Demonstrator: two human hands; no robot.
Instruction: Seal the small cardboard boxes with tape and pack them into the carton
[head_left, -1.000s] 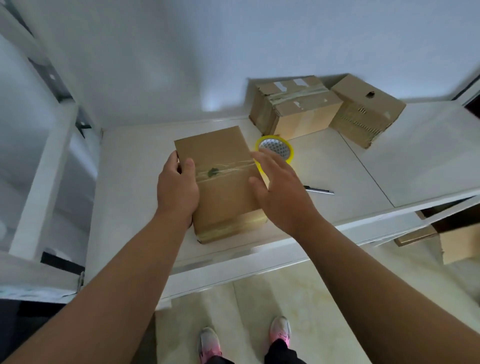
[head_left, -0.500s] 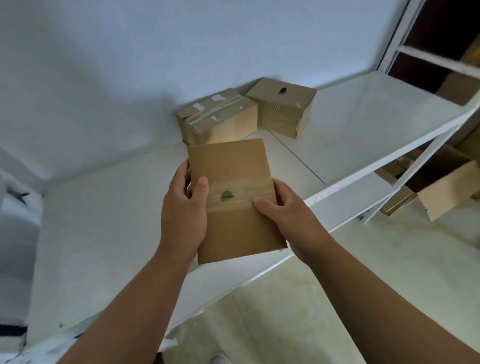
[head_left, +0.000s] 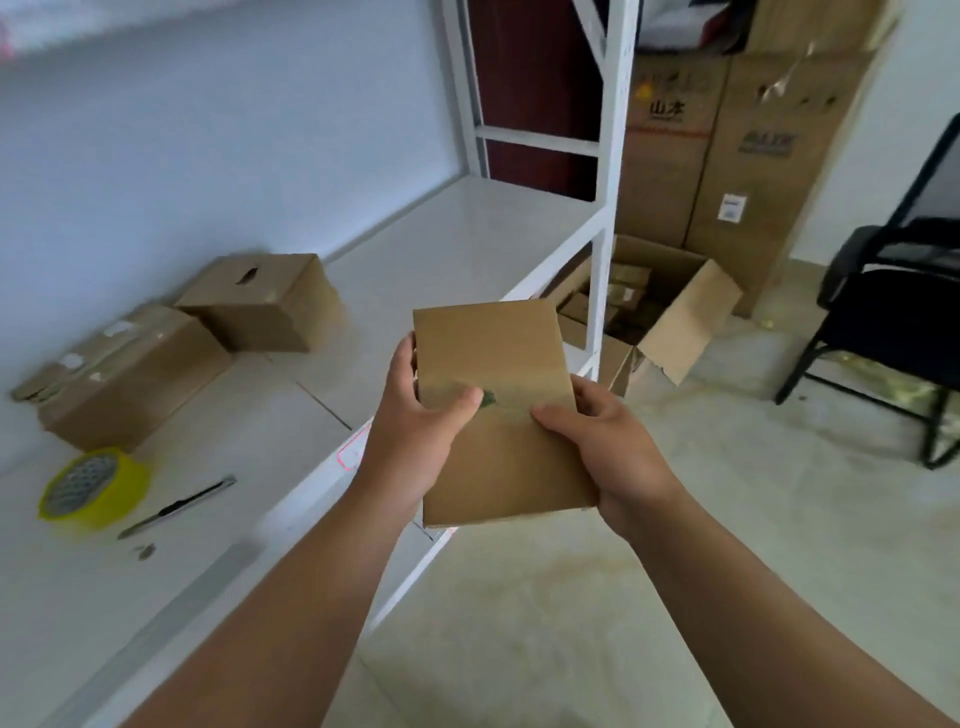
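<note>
We are gripping the taped box (head_left: 498, 410), left hand (head_left: 415, 441) and right hand (head_left: 602, 447) clamped on its sides; the open carton (head_left: 670, 317) is lying upper right, nearer our right hand.

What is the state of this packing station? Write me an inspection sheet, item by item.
Surface: white shelf, carrying boxes and tools.
Job's things: small taped box held up off the shelf; worn box and slotted box on the shelf by the wall; yellow tape roll near them; open carton on the floor, small boxes inside.
Clutter: slim dark tool beside the tape roll.
Hands: left hand and right hand grip the small taped box by its sides.
Cables: nothing seen.
Surroundings: tall cartons, black chair, pale floor.
</note>
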